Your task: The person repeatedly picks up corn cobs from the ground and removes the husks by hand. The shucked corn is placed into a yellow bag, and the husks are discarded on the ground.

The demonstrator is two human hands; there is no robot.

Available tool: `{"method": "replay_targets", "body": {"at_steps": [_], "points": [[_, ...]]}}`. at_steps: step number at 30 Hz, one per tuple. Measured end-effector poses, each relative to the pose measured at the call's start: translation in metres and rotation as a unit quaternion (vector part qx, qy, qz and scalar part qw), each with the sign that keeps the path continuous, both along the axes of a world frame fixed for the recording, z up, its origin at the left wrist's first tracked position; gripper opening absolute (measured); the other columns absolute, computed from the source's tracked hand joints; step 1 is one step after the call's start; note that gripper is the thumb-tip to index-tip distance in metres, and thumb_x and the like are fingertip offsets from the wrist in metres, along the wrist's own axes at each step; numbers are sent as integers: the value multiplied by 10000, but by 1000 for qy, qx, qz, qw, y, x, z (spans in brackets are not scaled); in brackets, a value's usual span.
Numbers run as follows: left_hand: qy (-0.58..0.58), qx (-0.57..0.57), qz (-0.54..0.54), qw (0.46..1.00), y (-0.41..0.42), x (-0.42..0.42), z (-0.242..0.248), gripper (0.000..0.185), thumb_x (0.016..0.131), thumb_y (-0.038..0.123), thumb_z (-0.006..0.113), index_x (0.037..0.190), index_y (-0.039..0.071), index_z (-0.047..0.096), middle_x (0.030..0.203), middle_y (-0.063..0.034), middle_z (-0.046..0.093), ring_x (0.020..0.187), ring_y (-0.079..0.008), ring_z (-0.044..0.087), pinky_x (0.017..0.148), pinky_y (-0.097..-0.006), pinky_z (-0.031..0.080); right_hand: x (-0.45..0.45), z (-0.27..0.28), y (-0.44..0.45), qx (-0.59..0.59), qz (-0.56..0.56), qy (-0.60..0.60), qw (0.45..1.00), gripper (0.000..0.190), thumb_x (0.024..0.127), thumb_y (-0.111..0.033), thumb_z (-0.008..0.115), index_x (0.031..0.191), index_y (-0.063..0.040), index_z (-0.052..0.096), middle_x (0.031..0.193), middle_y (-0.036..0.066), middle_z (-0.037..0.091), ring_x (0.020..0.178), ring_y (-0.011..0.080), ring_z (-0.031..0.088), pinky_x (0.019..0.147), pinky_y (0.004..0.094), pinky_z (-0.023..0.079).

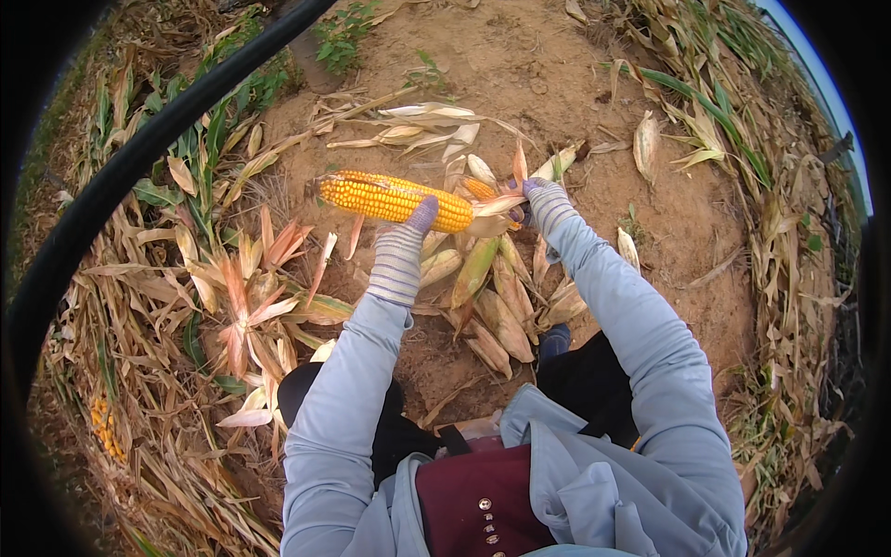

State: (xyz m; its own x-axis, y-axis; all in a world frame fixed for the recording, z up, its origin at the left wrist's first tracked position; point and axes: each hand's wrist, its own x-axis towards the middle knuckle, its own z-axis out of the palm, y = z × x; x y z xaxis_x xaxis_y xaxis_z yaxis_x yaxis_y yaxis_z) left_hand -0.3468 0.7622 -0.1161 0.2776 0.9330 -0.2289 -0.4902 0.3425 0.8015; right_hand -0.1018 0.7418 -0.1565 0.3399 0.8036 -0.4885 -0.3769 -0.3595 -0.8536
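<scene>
My left hand (407, 244), in a striped knit glove with a purple thumb, holds a yellow ear of corn (390, 198) near its base. The kernels are bare along the cob, whose tip points left. My right hand (541, 202), gloved alike, grips the pale husk leaves (495, 206) at the ear's base; its fingers are partly hidden by the husk. Just beyond the held ear, a smaller ear (479, 188) shows yellow kernels. Below both hands, several corn ears in husks (502, 324) are piled on the soil near my feet.
Dry stalks and leaves (139, 334) lie thickly at the left, with more stalks (786, 278) along the right. Opened husks (240, 327) lie left of the pile. Bare yellow corn (106, 428) shows at far left. A dark cable or strap (153, 146) crosses the upper left.
</scene>
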Motion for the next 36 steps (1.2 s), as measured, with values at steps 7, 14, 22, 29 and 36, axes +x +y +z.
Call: {"method": "replay_targets", "body": {"at_steps": [7,14,22,29,36], "points": [[52,-51,38,997,13,-7,1,475,758,139,739,1130,6,476,1031,-146,570,914,-294,607,752,-436,567,17,28,4,-2,-24,-187,982,303,890,-181,568,1154,-39,521,1006,91,618,896,191,612,765,303,520],[49,-86,5,995,8,6,-6,446,784,128,711,1141,10,471,1046,-154,569,902,-304,610,751,-457,567,-69,90,-14,283,142,-177,932,547,811,-105,653,1283,-14,391,1142,150,554,1028,199,551,877,315,473],[-4,-45,36,998,1,11,-8,397,738,91,750,1064,-29,559,1000,-120,613,865,-216,606,792,-348,524,-85,63,-23,140,357,-358,851,995,626,-192,793,1411,-25,205,1205,206,529,1135,285,501,982,334,380],[-88,-84,40,992,-1,8,-8,452,806,116,685,1185,23,455,1030,-100,566,979,-235,564,903,-359,474,-85,58,-24,172,385,-193,886,794,649,-135,754,1342,-52,376,1159,140,572,1049,185,546,901,291,441],[-10,-63,-11,998,3,7,-8,546,811,236,686,1231,14,418,1116,-160,559,1013,-251,553,904,-396,472,-105,32,-21,328,505,-604,523,314,824,-180,595,1122,-95,551,1034,82,606,898,240,608,821,292,497]]}}
